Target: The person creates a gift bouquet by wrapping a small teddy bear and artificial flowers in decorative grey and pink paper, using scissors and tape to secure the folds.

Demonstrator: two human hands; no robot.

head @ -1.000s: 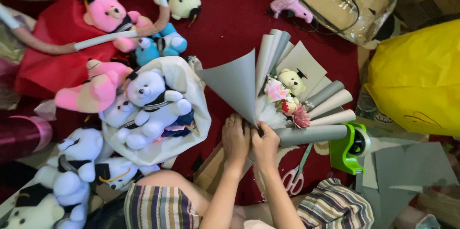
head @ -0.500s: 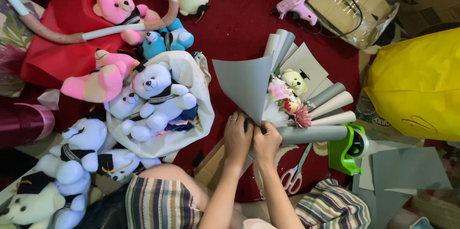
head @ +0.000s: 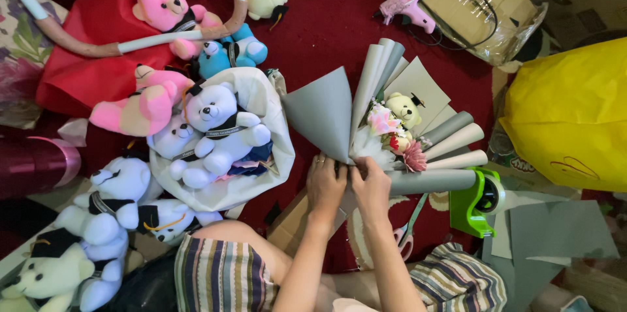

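On the red carpet, between the person's knees, a grey paper bouquet is lying with its narrow base toward the body and both hands meeting at that base. One left hand and one right hand are showing, side by side and nearly touching. Fingers on both are curling closed and pinching the gathered grey paper where the wraps come together; how tightly they are pressing cannot be told.

Counting what is lying about: one pink glue gun is resting on one cardboard box, one green tape dispenser is sitting just right of the bouquet, one pair of scissors is lying near the right wrist, and one yellow bag is filling the right side. Two pink plush bears are lying at upper left, and one white cloth bundle is holding two pale blue bears.

Compared with a second ago, the hands are keeping the same grip on the base, and the bouquet is sitting in much the same place.

Its wrap is fanning out in one broad grey cone and several rolled grey and cream tubes, with one small cream bear in a black cap and a few pink flowers nestling in the middle.
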